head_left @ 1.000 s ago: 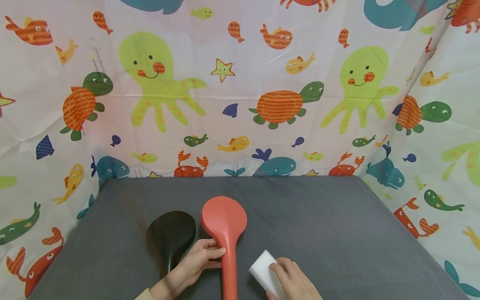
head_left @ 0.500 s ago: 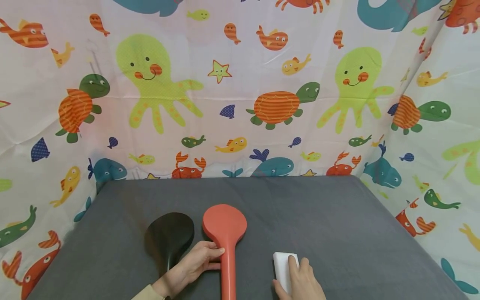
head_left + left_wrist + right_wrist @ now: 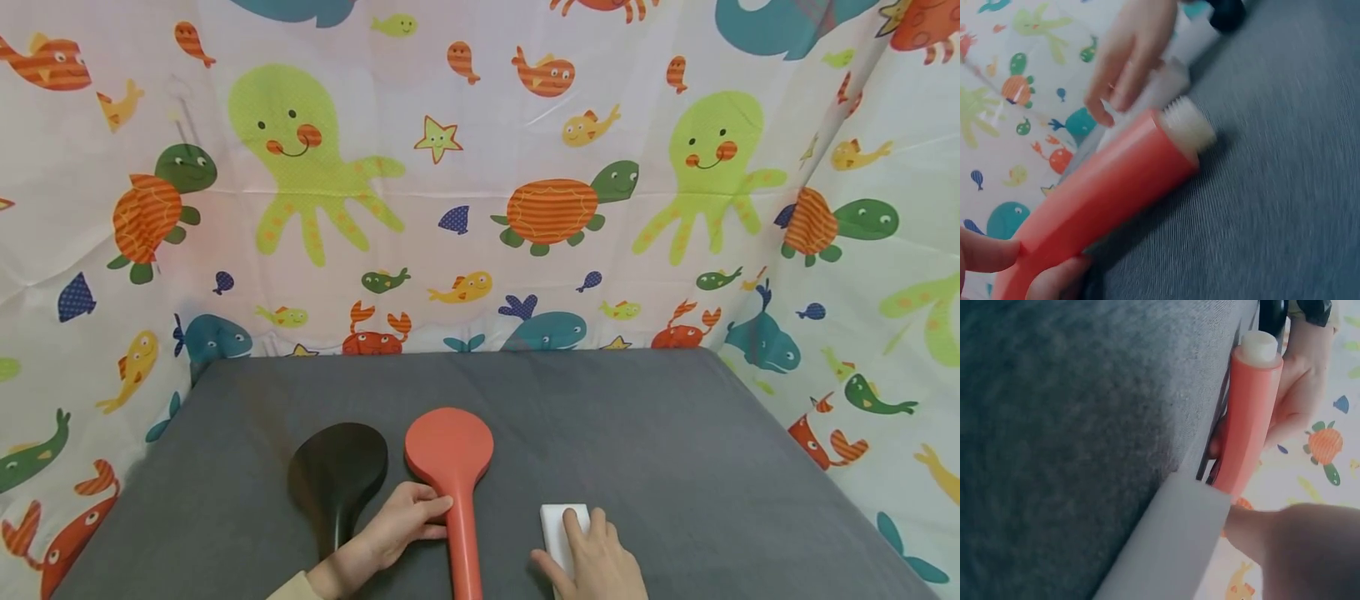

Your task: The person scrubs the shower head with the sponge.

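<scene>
A red paddle-shaped item has a round flat head, a long handle and a white ridged end piece. My left hand grips the handle just below the head, thumb on top. The handle's end lies outside the head view but shows in both wrist views. To the right, a white rectangular block lies on the grey cloth. My right hand rests over the block's right side, fingers extended and thumb spread to the left. In the right wrist view the block fills the lower middle.
A black item of similar paddle shape lies left of the red one, its handle partly behind my left wrist. Grey cloth covers the table. A white curtain with sea animals stands behind and along both sides.
The white block moved right and went from tilted to lying down; my right hand's grip loosened and its thumb spread away. The red item's head came slightly lower while my left hand kept its hold.
</scene>
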### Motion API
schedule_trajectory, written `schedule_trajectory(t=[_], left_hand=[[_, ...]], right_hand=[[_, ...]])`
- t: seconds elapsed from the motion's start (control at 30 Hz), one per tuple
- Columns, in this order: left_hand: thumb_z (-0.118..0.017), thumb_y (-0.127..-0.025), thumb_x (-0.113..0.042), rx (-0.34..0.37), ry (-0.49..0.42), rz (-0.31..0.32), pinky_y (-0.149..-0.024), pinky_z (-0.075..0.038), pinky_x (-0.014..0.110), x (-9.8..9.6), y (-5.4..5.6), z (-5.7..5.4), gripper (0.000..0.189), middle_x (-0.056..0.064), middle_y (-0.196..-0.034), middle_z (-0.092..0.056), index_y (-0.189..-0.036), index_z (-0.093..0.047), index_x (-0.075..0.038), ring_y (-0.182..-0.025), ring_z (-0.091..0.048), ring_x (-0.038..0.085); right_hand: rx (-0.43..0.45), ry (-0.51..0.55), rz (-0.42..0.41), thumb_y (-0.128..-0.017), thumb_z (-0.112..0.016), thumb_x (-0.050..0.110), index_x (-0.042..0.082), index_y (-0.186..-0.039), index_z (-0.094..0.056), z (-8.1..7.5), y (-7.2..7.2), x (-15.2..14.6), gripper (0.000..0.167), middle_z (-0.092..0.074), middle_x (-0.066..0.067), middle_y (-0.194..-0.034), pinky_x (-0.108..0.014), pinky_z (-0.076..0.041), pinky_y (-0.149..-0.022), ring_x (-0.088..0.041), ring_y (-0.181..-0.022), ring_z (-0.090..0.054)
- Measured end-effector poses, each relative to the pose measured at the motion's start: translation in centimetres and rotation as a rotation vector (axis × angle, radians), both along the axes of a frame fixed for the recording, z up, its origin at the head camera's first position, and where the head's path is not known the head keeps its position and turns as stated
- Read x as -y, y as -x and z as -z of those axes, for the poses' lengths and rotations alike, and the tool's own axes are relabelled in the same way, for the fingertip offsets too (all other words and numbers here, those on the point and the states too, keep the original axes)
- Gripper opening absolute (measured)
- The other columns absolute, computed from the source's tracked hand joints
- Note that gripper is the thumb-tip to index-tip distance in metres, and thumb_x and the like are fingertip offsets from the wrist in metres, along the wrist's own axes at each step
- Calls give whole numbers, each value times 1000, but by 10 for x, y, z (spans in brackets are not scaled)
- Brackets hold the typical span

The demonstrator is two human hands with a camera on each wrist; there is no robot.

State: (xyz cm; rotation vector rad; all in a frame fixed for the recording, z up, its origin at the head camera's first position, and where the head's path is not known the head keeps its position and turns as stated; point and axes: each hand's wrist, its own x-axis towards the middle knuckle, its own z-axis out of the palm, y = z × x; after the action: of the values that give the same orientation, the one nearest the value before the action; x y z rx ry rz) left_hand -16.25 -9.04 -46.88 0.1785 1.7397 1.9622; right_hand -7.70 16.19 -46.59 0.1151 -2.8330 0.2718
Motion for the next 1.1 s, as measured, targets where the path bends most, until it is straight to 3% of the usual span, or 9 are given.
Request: schedule_trajectory(t=[0.17,0.3,0.5,0.6,0.67,0.8,0.93,1.0,1.1], left_hand=[[-60,-90,-12,-93,141,-10,-67,-56,34,7,-3,-3,20,10,-80,-65,-83,-60,7,-73,-67,20],[-59,-92,-13,-189,221,39,-63,-56,32,20,-5,-11,24,11,-77,-65,-93,-64,10,-66,-66,18],[-54,-95,-15,-386,243,71,-63,-56,31,64,-11,-50,32,17,-85,-64,-109,-59,13,-72,-66,20],[-52,-95,-11,-538,277,22,-64,-56,30,90,-18,-69,28,19,-86,-64,-108,-59,13,-73,-66,20],[-51,-96,-10,-585,350,-41,-63,-55,28,105,-23,-75,24,18,-85,-64,-104,-60,10,-73,-66,20],[-54,-95,-18,-494,616,-176,-63,-53,26,122,-36,-75,22,7,-85,-64,-102,-62,1,-77,-63,19],[-55,-94,-31,-326,819,-168,-67,-51,34,130,-45,-58,36,4,-87,-64,-105,-58,3,-81,-61,19],[-56,-92,-35,-240,820,-123,-70,-51,36,131,-48,-47,48,4,-87,-63,-110,-54,9,-80,-60,19],[-59,-91,-33,-128,684,-91,-69,-53,38,130,-49,-32,62,11,-91,-64,-118,-43,20,-81,-61,23]], right_hand=[[-38,-24,-7,-77,-67,55,10,-91,-57,-3,2,1,48,-34,-4,-71,-31,-32,-35,-16,-56,-37],[-36,-40,-35,-79,-66,52,11,-84,-55,-7,4,2,42,-34,-4,-72,-29,-31,-36,-15,-54,-34],[-70,-45,-85,-81,-68,45,10,-89,-62,-14,6,6,36,-44,-6,-81,-26,-32,-38,-14,-56,-39],[-56,-41,-79,-80,-68,44,8,-96,-64,-18,6,5,40,-49,-10,-88,-28,-37,-41,-18,-62,-47],[-46,-37,-73,-80,-69,43,7,-100,-64,-21,6,3,42,-51,-11,-90,-30,-39,-43,-20,-66,-50],[-71,-40,-65,-78,-71,41,4,-105,-64,-25,6,-1,46,-53,-13,-93,-35,-43,-46,-25,-73,-54],[-81,-28,-66,-77,-72,41,3,-113,-61,-26,7,-2,53,-55,-18,-98,-39,-46,-48,-30,-76,-55],[-27,-15,-55,-78,-71,44,3,-117,-60,-26,8,-1,58,-55,-20,-99,-40,-46,-49,-32,-76,-55],[93,-5,-27,-78,-67,51,3,-121,-58,-25,9,1,65,-54,-22,-101,-44,-48,-52,-34,-78,-55]])
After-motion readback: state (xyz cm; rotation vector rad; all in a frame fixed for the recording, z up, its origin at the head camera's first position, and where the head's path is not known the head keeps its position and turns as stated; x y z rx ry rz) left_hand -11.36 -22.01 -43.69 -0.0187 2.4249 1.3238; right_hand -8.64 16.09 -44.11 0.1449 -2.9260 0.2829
